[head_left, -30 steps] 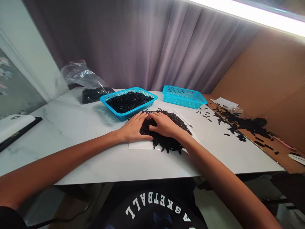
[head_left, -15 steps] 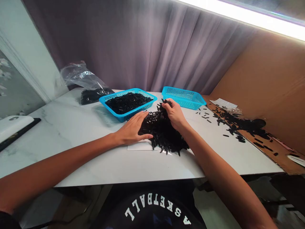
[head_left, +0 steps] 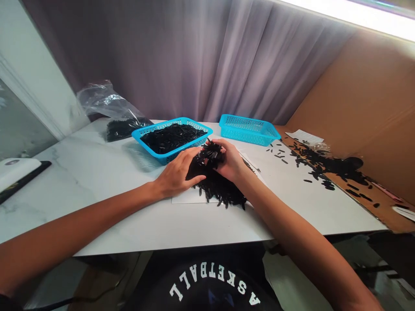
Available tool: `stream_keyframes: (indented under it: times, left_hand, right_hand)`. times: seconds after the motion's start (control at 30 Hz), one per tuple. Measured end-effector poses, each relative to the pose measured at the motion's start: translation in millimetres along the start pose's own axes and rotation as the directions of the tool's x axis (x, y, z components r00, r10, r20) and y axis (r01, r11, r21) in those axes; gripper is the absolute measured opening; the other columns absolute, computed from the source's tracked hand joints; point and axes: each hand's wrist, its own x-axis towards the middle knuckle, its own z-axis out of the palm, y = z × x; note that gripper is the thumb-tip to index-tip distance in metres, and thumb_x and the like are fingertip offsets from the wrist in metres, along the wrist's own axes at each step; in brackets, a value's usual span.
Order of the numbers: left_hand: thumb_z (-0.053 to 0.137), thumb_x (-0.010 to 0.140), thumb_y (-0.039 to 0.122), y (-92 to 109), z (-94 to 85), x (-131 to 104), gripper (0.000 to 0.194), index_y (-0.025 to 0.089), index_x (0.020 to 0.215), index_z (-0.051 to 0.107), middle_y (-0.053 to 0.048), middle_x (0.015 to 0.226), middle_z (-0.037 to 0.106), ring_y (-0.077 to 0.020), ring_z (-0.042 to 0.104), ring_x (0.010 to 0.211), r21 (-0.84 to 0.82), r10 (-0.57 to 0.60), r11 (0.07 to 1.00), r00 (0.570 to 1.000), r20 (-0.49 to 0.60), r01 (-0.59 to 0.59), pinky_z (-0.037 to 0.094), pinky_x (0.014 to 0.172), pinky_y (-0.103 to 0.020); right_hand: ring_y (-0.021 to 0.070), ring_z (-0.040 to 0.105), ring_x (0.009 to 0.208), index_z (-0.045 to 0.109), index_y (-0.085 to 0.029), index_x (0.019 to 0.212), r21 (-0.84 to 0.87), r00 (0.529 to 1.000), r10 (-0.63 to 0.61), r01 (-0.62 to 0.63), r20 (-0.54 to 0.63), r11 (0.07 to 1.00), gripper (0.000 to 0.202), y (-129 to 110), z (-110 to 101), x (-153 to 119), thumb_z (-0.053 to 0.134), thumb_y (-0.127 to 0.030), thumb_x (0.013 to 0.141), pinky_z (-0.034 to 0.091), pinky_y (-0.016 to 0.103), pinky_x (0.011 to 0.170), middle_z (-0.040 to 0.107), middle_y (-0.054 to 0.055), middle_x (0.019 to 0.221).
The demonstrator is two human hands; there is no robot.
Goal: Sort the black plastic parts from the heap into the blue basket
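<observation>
A heap of small black elongated pieces (head_left: 222,188) lies on white paper (head_left: 183,198) at the middle of the white table. My right hand (head_left: 230,162) is curled around a clump of these pieces (head_left: 212,153) above the heap. Against the heap's left side rests my left hand (head_left: 180,172), thumb and fingers apart, with no piece seen in its grip. Just behind my left hand stands a blue basket (head_left: 162,156) filled with the same black pieces.
Behind my right hand is a second blue basket (head_left: 249,136) with no pieces seen inside. A clear bag (head_left: 121,129) of black pieces lies back left. Scattered pieces (head_left: 337,164) cover cardboard at the right, and a white device (head_left: 19,170) sits far left.
My right hand has turned and moved slightly down and left, now showing a clump of pieces in its fingers. The heap's right side has shrunk, uncovering paper there. My left hand has barely shifted.
</observation>
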Motion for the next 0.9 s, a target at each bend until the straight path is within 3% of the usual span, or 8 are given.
stream_keyframes:
  times: [0.17, 0.33, 0.57, 0.77, 0.9]
  left_hand:
    - [0.062, 0.093, 0.043, 0.5, -0.5, 0.5, 0.066, 0.020, 0.148, 0.033, -0.015, 0.147, 0.048, -0.0283, 0.046, 0.138, -0.001, 0.016, 1.000, 0.999, -0.033, -0.016, 0.047, 0.110, -0.046]
    - [0.063, 0.094, 0.031, 1.7, 0.4, 0.4, 0.037, 0.022, 0.129, 0.053, -0.007, 0.121, 0.067, -0.0219, 0.063, 0.114, -0.021, 0.017, 1.000, 0.986, -0.165, -0.021, 0.052, 0.100, -0.039]
    - [0.064, 0.093, 0.029, -0.9, 1.7, 1.2, 0.017, 0.022, 0.109, 0.065, -0.005, 0.109, 0.070, -0.0207, 0.066, 0.103, -0.057, -0.018, 0.998, 0.982, -0.188, 0.007, 0.055, 0.087, -0.036]
    - [0.070, 0.088, 0.030, 2.7, 0.2, 5.1, 0.032, 0.021, 0.117, 0.060, -0.003, 0.102, 0.068, -0.0159, 0.064, 0.086, -0.103, -0.140, 0.988, 0.952, -0.273, 0.116, 0.052, 0.067, -0.027]
    - [0.068, 0.090, 0.029, 2.0, -4.4, 10.5, 0.039, 0.022, 0.127, 0.059, -0.003, 0.103, 0.066, -0.0140, 0.063, 0.084, -0.155, -0.187, 0.977, 0.941, -0.282, 0.148, 0.052, 0.063, -0.024]
  right_hand:
    - [0.0199, 0.064, 0.070, 0.064, -0.021, 0.081, 0.019, 0.999, 0.028, -0.028, 0.026, 0.999, 0.029, 3.4, -0.4, 1.6, 0.069, -0.049, 0.082, 0.053, 0.034, 0.068, 0.068, 0.002, 0.073]
    - [0.0170, 0.066, 0.069, 0.064, -0.020, 0.078, 0.026, 0.999, 0.048, -0.048, 0.020, 0.998, 0.011, 8.0, 2.9, -0.2, 0.064, -0.029, 0.084, 0.054, 0.030, 0.071, 0.072, 0.001, 0.078]
    - [0.0143, 0.065, 0.069, 0.068, -0.018, 0.079, 0.034, 0.999, 0.032, -0.032, 0.003, 0.999, 0.006, 12.9, 12.3, -6.1, 0.063, -0.019, 0.081, 0.053, 0.026, 0.068, 0.073, 0.001, 0.078]
    - [0.0132, 0.061, 0.064, 0.068, -0.017, 0.076, 0.001, 0.998, 0.025, -0.025, 0.059, 1.000, 0.005, 15.8, 10.7, -5.5, 0.066, -0.020, 0.080, 0.052, 0.024, 0.065, 0.069, 0.001, 0.072]
    - [0.0130, 0.061, 0.071, 0.068, -0.018, 0.076, -0.062, 0.991, -0.002, 0.011, 0.137, 0.998, 0.008, 18.7, 10.2, -7.7, 0.074, -0.022, 0.074, 0.052, 0.024, 0.069, 0.069, 0.000, 0.076]
